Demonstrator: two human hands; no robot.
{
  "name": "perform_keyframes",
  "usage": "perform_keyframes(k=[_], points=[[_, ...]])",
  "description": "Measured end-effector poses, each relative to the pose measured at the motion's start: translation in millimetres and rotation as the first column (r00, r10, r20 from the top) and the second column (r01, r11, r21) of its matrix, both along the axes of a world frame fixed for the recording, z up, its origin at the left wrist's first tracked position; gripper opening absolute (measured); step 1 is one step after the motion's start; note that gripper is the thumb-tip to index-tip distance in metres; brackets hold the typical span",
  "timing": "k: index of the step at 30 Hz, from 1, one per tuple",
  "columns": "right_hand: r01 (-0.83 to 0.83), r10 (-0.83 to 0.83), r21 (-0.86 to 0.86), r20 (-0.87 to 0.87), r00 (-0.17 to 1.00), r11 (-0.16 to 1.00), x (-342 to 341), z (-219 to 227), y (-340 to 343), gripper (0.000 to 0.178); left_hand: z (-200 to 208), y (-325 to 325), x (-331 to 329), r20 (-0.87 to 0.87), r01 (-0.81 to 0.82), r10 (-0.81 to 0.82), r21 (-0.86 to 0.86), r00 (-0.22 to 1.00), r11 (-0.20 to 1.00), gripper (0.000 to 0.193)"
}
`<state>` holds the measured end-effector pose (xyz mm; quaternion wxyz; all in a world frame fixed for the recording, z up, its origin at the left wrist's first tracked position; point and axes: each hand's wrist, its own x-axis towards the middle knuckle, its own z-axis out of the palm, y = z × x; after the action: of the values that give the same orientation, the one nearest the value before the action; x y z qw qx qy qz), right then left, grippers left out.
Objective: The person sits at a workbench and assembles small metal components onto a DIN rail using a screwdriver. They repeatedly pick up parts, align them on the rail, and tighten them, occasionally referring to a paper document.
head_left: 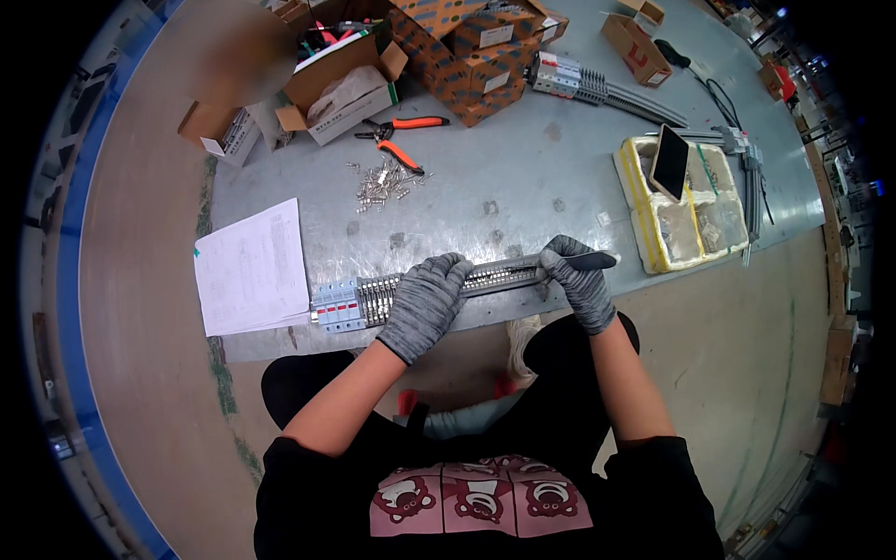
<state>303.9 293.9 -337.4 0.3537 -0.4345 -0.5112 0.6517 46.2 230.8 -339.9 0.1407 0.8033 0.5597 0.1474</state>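
Note:
A DIN rail (504, 276) with a row of grey terminal blocks (376, 297) lies along the table's near edge. Four-pole-looking pale blue breakers (338, 306) with red marks sit at its left end. My left hand (427, 303), in a grey knit glove, is closed over the row, fingertips pressed together at the rail. In my gloved right hand (581, 287) is a dark-handled screwdriver (594, 261), its handle pointing right; the tip is not clearly visible. Fingers of that hand are bent around it, close above the rail's right part.
Papers (250, 271) lie left of the rail. Loose small metal parts (381, 184) and orange-handled pliers (403, 154) are beyond it. Cardboard boxes (481, 89) stand at the back. A phone (669, 163) leans on a foam tray (644, 219) at right; another assembled rail (597, 89) lies behind.

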Motion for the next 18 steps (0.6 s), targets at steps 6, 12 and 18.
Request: perform_keyframes(k=[6,12,18], points=[[-0.029,0.016,0.07,0.177,0.984,0.997,-6.8,7.3,-2.3,0.021,-8.9,1.3,-4.4,0.033,0.096,-0.099,0.076,0.995,0.992,0.036],[-0.022,0.009,0.064,0.203,0.979,0.998,-5.8,15.9,-3.2,0.022,-8.2,3.9,-1.7,0.091,0.099,-0.111,0.131,0.99,0.987,0.03],[0.038,-0.044,0.061,0.101,0.994,0.997,-2.6,11.0,1.6,0.026,-16.7,-0.5,-7.7,-0.008,0.128,-0.129,0.146,0.992,0.981,0.032]])
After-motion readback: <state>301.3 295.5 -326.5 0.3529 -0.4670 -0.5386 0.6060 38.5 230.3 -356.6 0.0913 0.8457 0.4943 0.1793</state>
